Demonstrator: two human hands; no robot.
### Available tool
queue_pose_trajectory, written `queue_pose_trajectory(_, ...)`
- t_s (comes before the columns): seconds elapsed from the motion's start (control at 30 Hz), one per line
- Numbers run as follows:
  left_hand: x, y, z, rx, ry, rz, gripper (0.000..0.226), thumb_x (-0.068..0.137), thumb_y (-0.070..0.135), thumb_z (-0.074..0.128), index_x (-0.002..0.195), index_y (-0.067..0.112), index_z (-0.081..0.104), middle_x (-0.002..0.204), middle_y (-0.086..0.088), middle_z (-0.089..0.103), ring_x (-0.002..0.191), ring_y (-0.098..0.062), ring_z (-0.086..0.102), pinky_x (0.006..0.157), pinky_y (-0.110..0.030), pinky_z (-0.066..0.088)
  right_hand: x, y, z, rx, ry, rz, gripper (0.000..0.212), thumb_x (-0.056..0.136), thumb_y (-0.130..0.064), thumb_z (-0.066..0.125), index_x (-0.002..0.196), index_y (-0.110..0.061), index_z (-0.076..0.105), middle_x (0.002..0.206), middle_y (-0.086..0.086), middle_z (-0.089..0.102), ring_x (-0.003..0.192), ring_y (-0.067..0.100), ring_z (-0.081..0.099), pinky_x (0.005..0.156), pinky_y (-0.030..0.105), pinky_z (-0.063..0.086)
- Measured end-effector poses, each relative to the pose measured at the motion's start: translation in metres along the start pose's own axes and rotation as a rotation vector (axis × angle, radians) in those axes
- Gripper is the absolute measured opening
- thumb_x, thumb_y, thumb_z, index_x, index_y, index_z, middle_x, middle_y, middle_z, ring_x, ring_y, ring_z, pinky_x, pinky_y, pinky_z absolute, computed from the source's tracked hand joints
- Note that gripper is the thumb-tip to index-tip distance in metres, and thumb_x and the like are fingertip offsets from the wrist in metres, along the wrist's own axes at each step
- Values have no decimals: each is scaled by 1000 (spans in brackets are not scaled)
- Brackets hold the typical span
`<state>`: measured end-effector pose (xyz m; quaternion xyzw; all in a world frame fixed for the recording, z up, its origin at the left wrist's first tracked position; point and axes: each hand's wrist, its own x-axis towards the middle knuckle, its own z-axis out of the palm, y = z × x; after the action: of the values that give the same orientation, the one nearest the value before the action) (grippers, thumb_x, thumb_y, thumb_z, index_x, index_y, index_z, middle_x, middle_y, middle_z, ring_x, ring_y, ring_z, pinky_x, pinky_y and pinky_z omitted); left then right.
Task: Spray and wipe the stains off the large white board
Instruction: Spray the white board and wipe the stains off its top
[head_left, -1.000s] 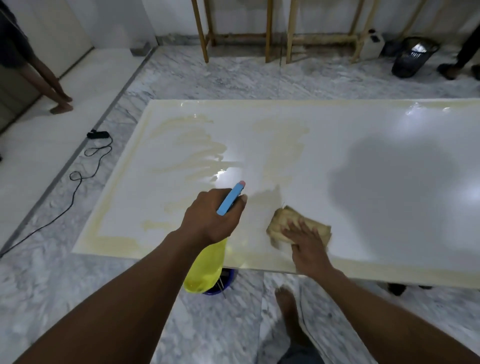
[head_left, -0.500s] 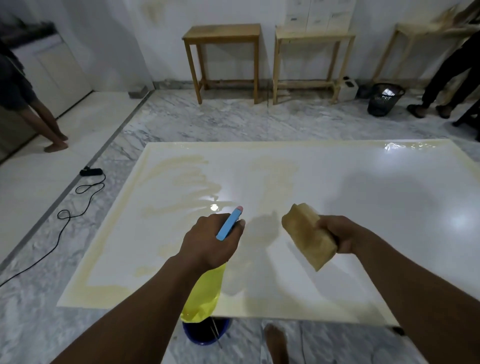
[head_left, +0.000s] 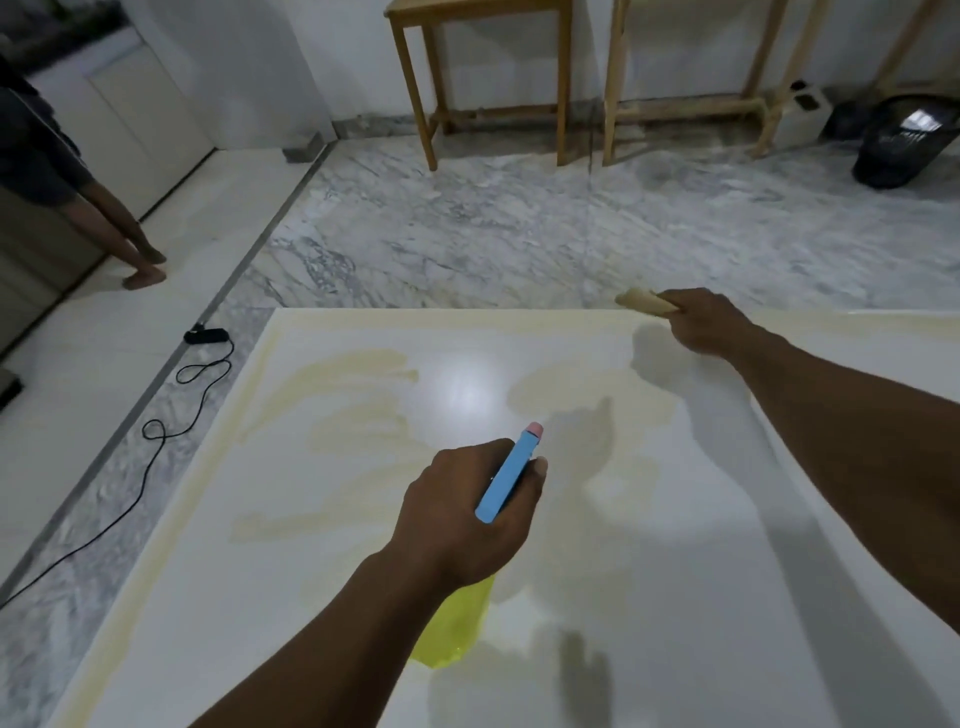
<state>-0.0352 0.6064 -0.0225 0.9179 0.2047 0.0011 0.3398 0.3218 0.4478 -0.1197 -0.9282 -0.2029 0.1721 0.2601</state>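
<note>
The large white board (head_left: 649, 545) lies flat in front of me, with yellowish stains (head_left: 358, 410) smeared over its left half and along its edges. My left hand (head_left: 462, 512) grips a spray bottle (head_left: 506, 478) with a blue head and yellow body, held over the middle of the board with the nozzle facing away from me. My right hand (head_left: 711, 322) holds a tan cloth (head_left: 644, 301) at the board's far edge, arm stretched out.
Marble floor surrounds the board. A black cable and power strip (head_left: 205, 336) lie on the floor at left. Another person's legs (head_left: 130, 244) stand at far left. Wooden tables (head_left: 483, 78) and a black bin (head_left: 904, 140) stand along the back wall.
My right hand lifted the cloth from the near edge and carried it out to the board's far edge. My view moved forward over the board. The left hand still holds the bottle.
</note>
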Motion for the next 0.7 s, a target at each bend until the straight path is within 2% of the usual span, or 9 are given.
queue_pose_trajectory(0.03, 4, -4, 3, -12, -3, -9, 41, 96, 58, 46, 71, 26, 49, 63, -4, 62, 58, -27, 69, 63, -54, 57, 11, 12, 22, -21, -43, 10, 44, 94, -9, 47, 134, -22, 60, 143, 15, 54, 127, 35, 52, 98, 39, 42)
queue_pose_trajectory(0.1, 6, -15, 8, -24, -13, -25, 40, 95, 59, 47, 71, 27, 50, 63, -3, 61, 58, -26, 69, 63, -54, 58, 11, 32, 69, -104, -79, -40, 48, 98, -13, 44, 145, -19, 49, 158, 12, 37, 145, 35, 33, 114, 46, 28)
queue_pose_trajectory(0.2, 2, -34, 14, -47, -39, -54, 43, 94, 63, 47, 74, 26, 53, 61, -1, 60, 56, -27, 68, 61, -52, 60, -16, 43, 111, -187, 56, -142, 61, 87, -24, 29, 144, -22, 51, 158, 7, 37, 149, 37, 25, 115, 59, 18)
queue_pose_trajectory(0.3, -10, -46, 11, -52, -41, -90, 44, 92, 64, 48, 75, 25, 54, 59, 0, 60, 57, -27, 70, 62, -54, 61, -46, 42, 114, -160, 33, -139, 66, 84, -25, 26, 144, -24, 50, 159, 6, 35, 150, 35, 23, 118, 57, 14)
queue_pose_trajectory(0.37, -19, -49, 6, -53, -30, -107, 44, 93, 62, 48, 75, 23, 54, 60, -2, 61, 59, -28, 71, 64, -56, 61, -72, 40, 122, -150, 44, -156, 63, 84, -21, 30, 144, -24, 51, 158, 6, 36, 150, 35, 24, 118, 55, 14)
queue_pose_trajectory(0.47, -42, -49, -4, -49, -22, -87, 46, 94, 60, 48, 74, 20, 55, 62, -4, 63, 61, -29, 72, 65, -56, 61, -135, 33, 150, -137, 34, -187, 60, 86, -10, 39, 143, -26, 52, 158, 4, 37, 150, 33, 23, 117, 59, 14)
queue_pose_trajectory(0.7, -145, -60, -29, -47, 3, -15, 45, 95, 57, 48, 72, 19, 56, 63, -7, 64, 60, -31, 72, 65, -57, 61, -323, 5, 226, -133, 66, -226, 61, 81, -13, 42, 139, -29, 56, 155, 0, 43, 148, 32, 30, 116, 61, 21)
